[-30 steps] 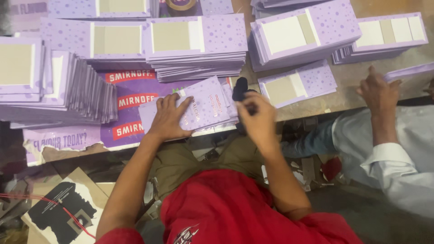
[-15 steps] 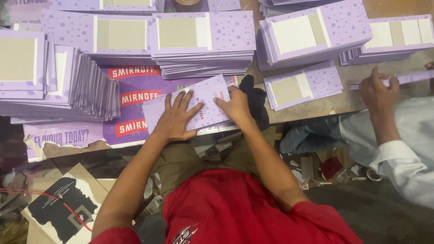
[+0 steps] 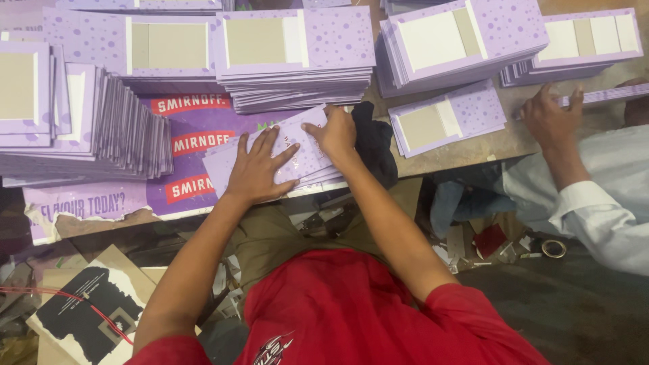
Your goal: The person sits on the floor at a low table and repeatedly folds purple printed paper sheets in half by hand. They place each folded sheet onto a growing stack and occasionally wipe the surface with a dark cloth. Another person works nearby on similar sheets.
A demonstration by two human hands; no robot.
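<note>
worn wooden table [image 3: 466, 159] — purple card stacks [image 3: 297, 64], littered floor [image 3: 574, 311]

Wooden table [image 3: 473, 152], purple poster [image 3: 189, 162], stacked lilac cards [image 3: 297, 61]

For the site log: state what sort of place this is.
Probably a print-finishing or packaging workshop: stacks of lilac cards cover the table, both hands press one card, and a co-worker's hand works alongside.

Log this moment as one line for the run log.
left hand flat on purple card | right hand pressing its far edge | black cloth beside
</note>
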